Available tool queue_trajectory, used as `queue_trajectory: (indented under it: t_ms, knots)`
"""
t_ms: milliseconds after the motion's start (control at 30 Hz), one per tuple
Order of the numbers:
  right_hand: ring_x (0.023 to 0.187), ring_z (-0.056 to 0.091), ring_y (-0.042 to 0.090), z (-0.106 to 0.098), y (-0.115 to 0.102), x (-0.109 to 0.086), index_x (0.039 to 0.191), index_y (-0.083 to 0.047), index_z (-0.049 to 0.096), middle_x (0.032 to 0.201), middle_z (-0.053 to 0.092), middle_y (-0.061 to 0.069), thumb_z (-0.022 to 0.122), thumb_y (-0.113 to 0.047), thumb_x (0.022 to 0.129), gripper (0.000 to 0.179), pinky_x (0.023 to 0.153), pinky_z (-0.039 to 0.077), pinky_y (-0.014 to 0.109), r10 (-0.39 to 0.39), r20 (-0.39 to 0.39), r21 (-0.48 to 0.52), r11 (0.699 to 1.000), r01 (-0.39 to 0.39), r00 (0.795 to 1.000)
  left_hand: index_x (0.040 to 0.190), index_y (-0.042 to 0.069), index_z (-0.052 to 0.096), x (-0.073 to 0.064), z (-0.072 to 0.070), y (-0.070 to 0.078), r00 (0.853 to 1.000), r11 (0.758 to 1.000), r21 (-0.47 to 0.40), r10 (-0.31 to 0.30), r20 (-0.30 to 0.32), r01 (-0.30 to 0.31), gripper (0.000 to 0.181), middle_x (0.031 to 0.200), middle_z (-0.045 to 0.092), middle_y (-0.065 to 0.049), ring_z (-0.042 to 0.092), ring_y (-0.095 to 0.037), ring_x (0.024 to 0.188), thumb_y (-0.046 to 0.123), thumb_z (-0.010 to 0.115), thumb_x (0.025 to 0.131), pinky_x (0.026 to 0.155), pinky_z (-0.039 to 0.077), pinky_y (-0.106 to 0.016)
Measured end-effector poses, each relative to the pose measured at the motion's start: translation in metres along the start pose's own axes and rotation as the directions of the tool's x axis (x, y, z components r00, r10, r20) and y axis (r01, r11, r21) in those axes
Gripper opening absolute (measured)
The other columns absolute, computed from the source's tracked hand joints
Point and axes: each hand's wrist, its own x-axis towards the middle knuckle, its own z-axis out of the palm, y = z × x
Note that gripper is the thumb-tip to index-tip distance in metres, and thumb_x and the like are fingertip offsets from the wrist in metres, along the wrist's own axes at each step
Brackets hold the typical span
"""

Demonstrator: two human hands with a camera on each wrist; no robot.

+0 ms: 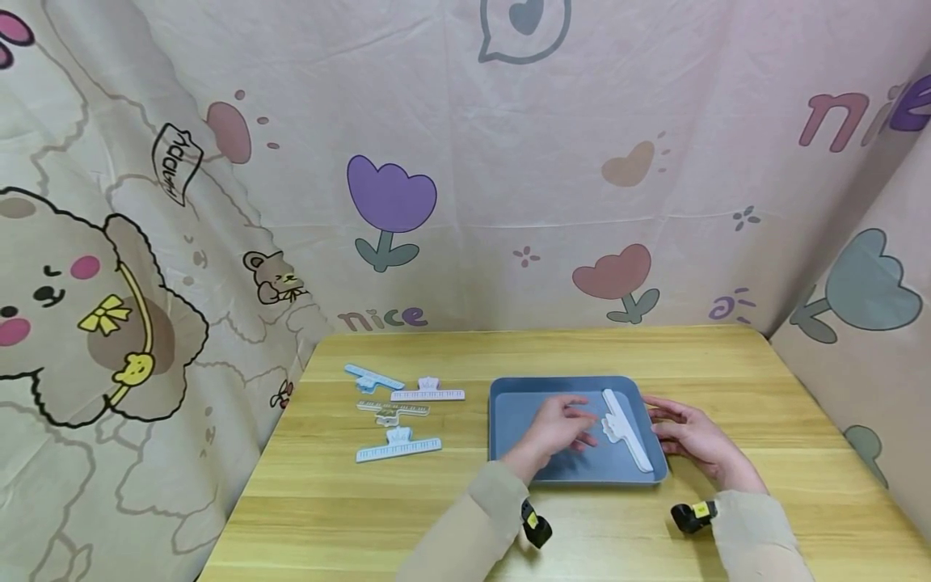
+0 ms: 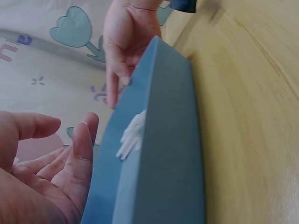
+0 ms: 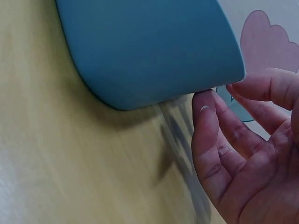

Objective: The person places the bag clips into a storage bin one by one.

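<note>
- The left hand (image 1: 556, 428) is hovering over the smooth, round-cornered blue-grey tray (image 1: 549, 471), fingers loosely parted, holding nothing.
- The right hand (image 1: 694, 440), partly open with gently bent fingers, is touching the tray's right rim.
- A white clip (image 1: 629, 433), straight-barred with a scalloped handle, is lying slantwise inside, rightward.
- Four ruler-like clips (image 1: 427, 396) are resting leftward on the wood-grained table (image 1: 313, 509).
</note>
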Motion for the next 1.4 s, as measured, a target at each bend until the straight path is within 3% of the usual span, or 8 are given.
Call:
queue_trajectory:
  t_ms: [233, 467, 833, 1000, 1167, 1300, 1400]
  knots:
    - [0.097, 0.064, 0.023, 0.001, 0.0, 0.0, 0.149, 0.009, 0.025, 0.135, 0.043, 0.033, 0.054, -0.001, 0.097, 0.06, 0.078, 0.056, 0.039, 0.001, -0.008, -0.011, 1.0, -0.001, 1.0, 0.133, 0.009, 0.057, -0.016, -0.022, 0.013, 0.997, 0.997, 0.023, 0.077, 0.03, -0.077, 0.04, 0.109, 0.07, -0.012, 0.071, -0.025, 0.075, 0.004, 0.063, 0.094, 0.064, 0.058, -0.039]
    - [0.099, 0.064, 0.023, 0.002, 0.001, 0.0, 0.149, 0.009, 0.026, 0.136, 0.044, 0.032, 0.054, 0.0, 0.097, 0.06, 0.079, 0.056, 0.038, 0.02, -0.029, -0.026, 0.999, -0.021, 0.999, 0.138, 0.009, 0.053, -0.034, -0.058, 0.026, 0.992, 0.991, 0.046, 0.121, 0.035, -0.123, 0.044, 0.109, 0.07, -0.005, 0.071, -0.023, 0.077, 0.007, 0.062, 0.095, 0.068, 0.058, -0.04]
    - [0.1, 0.065, 0.024, 0.002, 0.0, -0.001, 0.15, 0.008, 0.025, 0.136, 0.045, 0.034, 0.052, 0.001, 0.097, 0.06, 0.08, 0.056, 0.038, 0.014, -0.041, -0.039, 0.999, -0.016, 0.999, 0.135, -0.001, 0.052, -0.066, -0.118, 0.03, 0.982, 0.974, 0.145, 0.183, -0.038, -0.175, 0.042, 0.114, 0.063, -0.023, 0.067, -0.033, 0.083, 0.003, 0.061, 0.095, 0.07, 0.056, -0.048]
    - [0.099, 0.064, 0.024, 0.004, -0.001, 0.0, 0.149, 0.009, 0.026, 0.135, 0.045, 0.034, 0.052, 0.002, 0.096, 0.06, 0.08, 0.056, 0.038, 0.013, -0.05, -0.046, 0.999, -0.015, 0.999, 0.132, -0.009, 0.052, -0.084, -0.137, 0.037, 0.975, 0.961, 0.209, 0.204, -0.09, -0.181, 0.041, 0.111, 0.061, -0.028, 0.065, -0.042, 0.083, -0.003, 0.06, 0.092, 0.072, 0.054, -0.056]
    - [0.099, 0.064, 0.024, 0.005, -0.001, 0.0, 0.149, 0.009, 0.027, 0.135, 0.045, 0.034, 0.053, 0.003, 0.095, 0.06, 0.08, 0.056, 0.039, 0.016, -0.052, -0.043, 0.999, -0.019, 0.999, 0.131, -0.006, 0.054, -0.088, -0.161, 0.022, 0.964, 0.957, 0.241, 0.207, -0.17, -0.163, 0.04, 0.11, 0.062, -0.024, 0.066, -0.035, 0.082, 0.0, 0.063, 0.092, 0.071, 0.056, -0.05]
    - [0.099, 0.065, 0.025, 0.006, -0.002, -0.001, 0.149, 0.009, 0.025, 0.135, 0.045, 0.034, 0.054, 0.003, 0.095, 0.062, 0.079, 0.056, 0.039, 0.022, -0.051, -0.032, 0.999, -0.023, 0.998, 0.13, -0.002, 0.056, -0.089, -0.183, 0.009, 0.943, 0.955, 0.261, 0.21, -0.257, -0.142, 0.04, 0.107, 0.064, -0.02, 0.067, -0.031, 0.079, 0.0, 0.065, 0.091, 0.072, 0.056, -0.048]
    - [0.098, 0.066, 0.025, 0.006, -0.002, -0.002, 0.149, 0.009, 0.025, 0.135, 0.045, 0.034, 0.054, 0.004, 0.094, 0.062, 0.079, 0.056, 0.039, 0.025, -0.05, -0.031, 0.999, -0.027, 0.998, 0.129, -0.002, 0.057, -0.092, -0.199, 0.003, 0.92, 0.945, 0.301, 0.225, -0.32, -0.126, 0.041, 0.103, 0.065, -0.018, 0.067, -0.032, 0.078, -0.002, 0.066, 0.089, 0.073, 0.056, -0.045]
